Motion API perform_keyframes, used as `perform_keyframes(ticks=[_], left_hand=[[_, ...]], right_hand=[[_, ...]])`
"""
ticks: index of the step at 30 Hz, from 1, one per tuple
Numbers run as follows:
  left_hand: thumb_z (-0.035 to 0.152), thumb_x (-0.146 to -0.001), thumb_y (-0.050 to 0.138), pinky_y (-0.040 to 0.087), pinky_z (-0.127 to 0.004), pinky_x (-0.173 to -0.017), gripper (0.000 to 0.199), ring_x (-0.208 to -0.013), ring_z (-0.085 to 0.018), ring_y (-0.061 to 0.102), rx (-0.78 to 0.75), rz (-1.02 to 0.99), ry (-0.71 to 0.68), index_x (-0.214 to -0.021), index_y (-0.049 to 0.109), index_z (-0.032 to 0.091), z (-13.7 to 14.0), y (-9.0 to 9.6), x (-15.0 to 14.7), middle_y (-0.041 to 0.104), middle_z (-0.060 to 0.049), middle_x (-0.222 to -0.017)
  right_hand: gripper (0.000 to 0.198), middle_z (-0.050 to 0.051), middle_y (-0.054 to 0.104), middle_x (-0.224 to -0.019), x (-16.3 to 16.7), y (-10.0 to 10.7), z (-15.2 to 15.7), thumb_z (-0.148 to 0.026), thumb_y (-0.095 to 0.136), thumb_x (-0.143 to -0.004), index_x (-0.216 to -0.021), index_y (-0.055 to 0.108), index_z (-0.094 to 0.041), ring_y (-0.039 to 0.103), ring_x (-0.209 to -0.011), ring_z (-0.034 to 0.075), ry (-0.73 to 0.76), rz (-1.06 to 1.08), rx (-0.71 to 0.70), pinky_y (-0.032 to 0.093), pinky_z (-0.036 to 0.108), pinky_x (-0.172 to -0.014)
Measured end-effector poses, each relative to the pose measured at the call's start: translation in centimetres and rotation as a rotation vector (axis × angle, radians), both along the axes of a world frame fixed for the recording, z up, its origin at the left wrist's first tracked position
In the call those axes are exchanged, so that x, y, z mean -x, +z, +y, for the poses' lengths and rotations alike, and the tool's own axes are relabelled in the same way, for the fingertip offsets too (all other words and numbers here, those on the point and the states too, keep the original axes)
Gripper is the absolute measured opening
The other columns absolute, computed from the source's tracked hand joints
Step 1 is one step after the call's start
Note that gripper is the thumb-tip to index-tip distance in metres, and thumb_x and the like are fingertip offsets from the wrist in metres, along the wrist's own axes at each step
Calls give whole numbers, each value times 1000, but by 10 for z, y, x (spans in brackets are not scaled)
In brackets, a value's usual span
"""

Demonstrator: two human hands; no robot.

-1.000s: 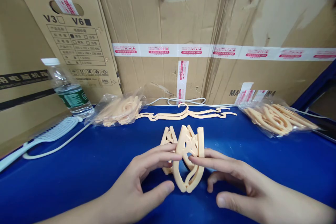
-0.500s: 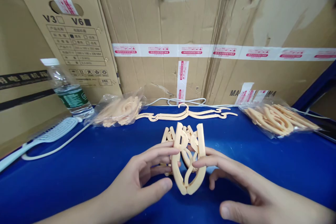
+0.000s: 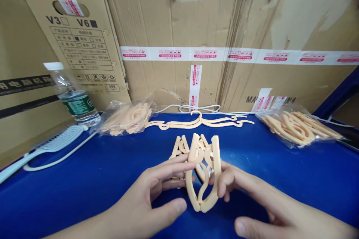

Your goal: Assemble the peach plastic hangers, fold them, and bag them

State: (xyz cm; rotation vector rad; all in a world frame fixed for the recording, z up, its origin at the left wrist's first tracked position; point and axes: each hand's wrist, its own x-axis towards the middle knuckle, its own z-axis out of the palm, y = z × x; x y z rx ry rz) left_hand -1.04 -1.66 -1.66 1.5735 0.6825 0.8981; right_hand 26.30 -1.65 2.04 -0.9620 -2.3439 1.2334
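A beige folding clothes hanger (image 3: 216,173), folded into a narrow pointed shape, stands between my two hands. My left hand (image 3: 157,186) has its index finger across the front of the left arm and other fingers behind, with the thumb spread away. At the right arm, the bent fingers of my right hand (image 3: 246,190) touch the edge, one fingertip showing behind it; that thumb is apart too. Just behind are more folded hangers (image 3: 177,145), partly covered by my left fingers and the front hanger. Farther back lies an unfolded hanger (image 3: 183,124) with its hook up.
Clear bags of hangers lie at the back left (image 3: 126,117) and back right (image 3: 297,127). A water bottle (image 3: 77,101), a pale blue hairbrush (image 3: 60,140) and a white cable (image 3: 60,165) occupy the left side. Cardboard boxes (image 3: 174,15) wall off the blue tabletop (image 3: 112,171).
The front hanger has shifted slightly right and toward me, with my left hand following. My right index finger has curled back from the hanger's front to its right edge.
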Motion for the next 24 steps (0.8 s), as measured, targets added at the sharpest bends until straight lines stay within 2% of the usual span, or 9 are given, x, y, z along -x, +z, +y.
perform_keyframes(ticks=[4,8,14,18,24], left_hand=[[23,-91,61,42,-46,-109,43,-132,-30,47,1,3,-16,-132,56,32,0,3,-1,41,-5,-151],[22,-91,61,41,-46,-110,43,-129,-30,50,12,-8,-37,-133,56,32,0,6,0,44,-5,-149],[19,-92,59,42,-43,-110,44,-132,-28,47,-12,9,-27,-132,55,35,-3,7,-2,39,-2,-152],[21,-93,59,46,-44,-106,43,-127,-27,53,-43,14,-29,-132,55,38,-6,5,-1,40,-3,-151],[26,-93,60,45,-45,-106,45,-128,-28,52,-37,29,-53,-134,52,42,-9,4,2,40,-2,-151]], right_hand=[[25,5,60,-120,0,2,-2,-35,55,-91,-116,56,-28,54,-117,24,-10,-13,-53,47,36,-97],[29,6,60,-121,1,0,-3,-36,56,-90,-119,56,-29,53,-121,26,-38,-29,-93,49,37,-97],[34,7,62,-122,3,8,-2,-37,59,-88,-120,57,-28,57,-116,26,-19,-63,-123,52,36,-94],[31,7,62,-122,5,13,-1,-38,58,-89,-118,59,-26,58,-115,26,-7,-93,-123,53,35,-94],[45,8,58,-133,3,10,-2,-39,60,-87,-131,54,-28,53,-124,29,-12,-98,-111,50,40,-99]])
